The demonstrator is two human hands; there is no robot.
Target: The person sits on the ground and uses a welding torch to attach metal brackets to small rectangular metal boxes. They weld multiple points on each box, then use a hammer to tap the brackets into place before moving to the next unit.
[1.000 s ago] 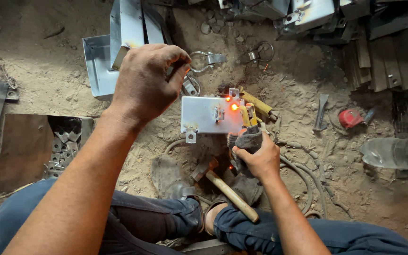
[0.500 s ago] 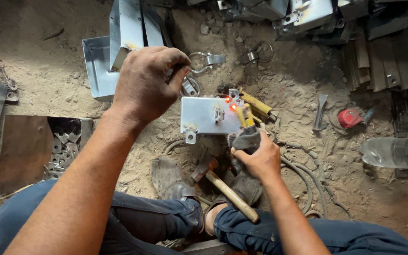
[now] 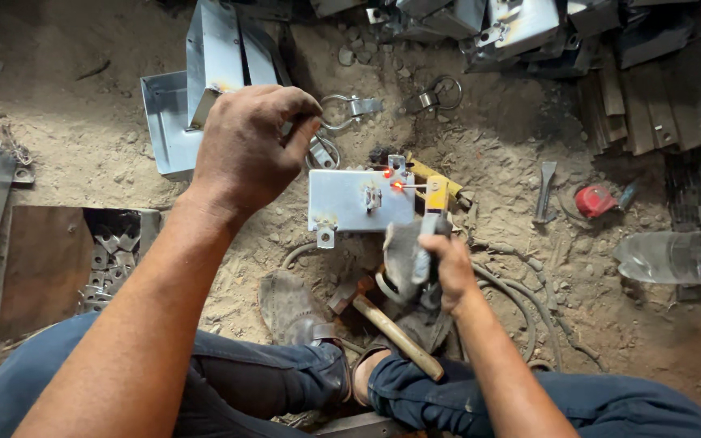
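My right hand (image 3: pixel 449 272) grips a welding electrode holder (image 3: pixel 435 201) with a yellow head, its handle wrapped in grey cloth. The rod tip touches a small fitting on a flat grey metal box (image 3: pixel 342 203) lying on the sandy ground, and two red-hot spots (image 3: pixel 397 186) glow there. My left hand (image 3: pixel 249 150) hovers up and to the left of the box with its fingers curled into a fist; nothing shows in it. A wooden-handled hammer (image 3: pixel 399 337) lies by my feet, just below my right hand.
Folded grey metal boxes (image 3: pixel 168 113) lie at the upper left and along the top. A ring clamp (image 3: pixel 342 109), a red tape measure (image 3: pixel 594 200), a clear plastic bottle (image 3: pixel 675 258), a welding cable (image 3: pixel 521 300) and a heap of small brackets (image 3: pixel 111 251) surround me.
The bright weld glow has faded to two small red spots. My right hand has shifted the holder slightly right. My left fist has stayed in place.
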